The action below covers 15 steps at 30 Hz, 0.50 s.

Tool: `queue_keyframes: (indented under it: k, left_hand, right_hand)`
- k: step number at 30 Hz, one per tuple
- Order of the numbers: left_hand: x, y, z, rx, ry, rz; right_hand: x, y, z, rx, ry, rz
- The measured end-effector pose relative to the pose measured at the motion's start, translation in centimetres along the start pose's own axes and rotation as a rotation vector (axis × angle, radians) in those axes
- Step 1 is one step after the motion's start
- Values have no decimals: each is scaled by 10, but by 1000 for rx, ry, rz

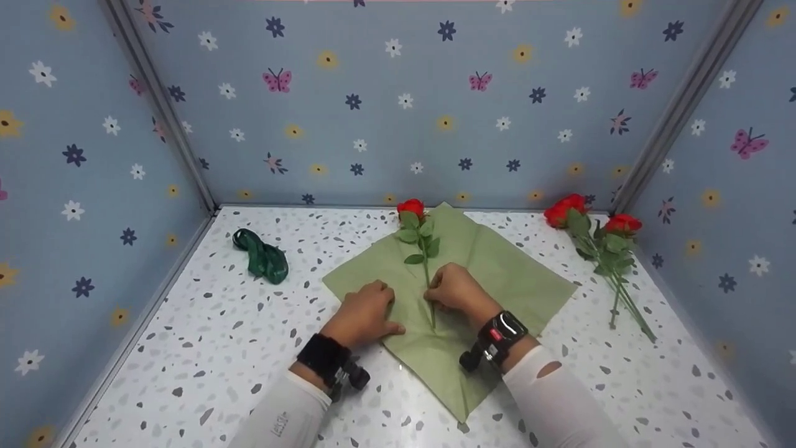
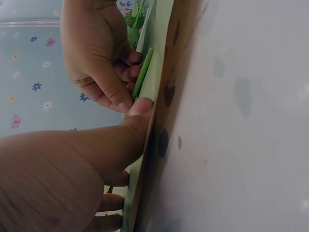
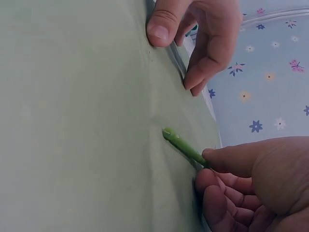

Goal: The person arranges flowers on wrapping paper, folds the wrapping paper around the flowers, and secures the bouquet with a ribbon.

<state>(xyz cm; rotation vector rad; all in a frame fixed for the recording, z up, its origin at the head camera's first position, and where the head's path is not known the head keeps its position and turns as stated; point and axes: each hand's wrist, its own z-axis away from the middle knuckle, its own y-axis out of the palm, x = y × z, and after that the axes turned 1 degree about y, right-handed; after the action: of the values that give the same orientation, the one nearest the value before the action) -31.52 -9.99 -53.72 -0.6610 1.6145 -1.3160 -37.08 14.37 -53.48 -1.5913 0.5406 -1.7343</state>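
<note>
A red rose (image 1: 411, 209) with green leaves lies lengthwise on a green sheet of wrapping paper (image 1: 510, 267), its bloom toward the back wall. My right hand (image 1: 460, 289) pinches the lower stem between thumb and fingers. The cut end of the stem (image 3: 178, 144) sticks out past those fingertips in the right wrist view. On the paper's left edge rests my left hand (image 1: 364, 314), thumb and fingertips touching the sheet. In the left wrist view the left thumb (image 2: 140, 113) lies along the paper's edge, close beside the right hand's fingers.
A bundle of dark green ribbon (image 1: 267, 258) lies at the back left of the speckled white table (image 1: 205, 373). Two more red roses (image 1: 566, 210) lie at the right, stems toward me. Flower-patterned panels (image 1: 398, 124) enclose the back and both sides.
</note>
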Motion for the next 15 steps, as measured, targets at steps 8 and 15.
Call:
queue_keyframes:
  k: [8,15]
  left_hand:
    - [-2,-2,1,-13,4,-3]
    - [-2,-2,1,-7,-2,4]
  right_hand:
    - [1,0,-4,-5,-37,46]
    - [3,-1,-2,10,0,15]
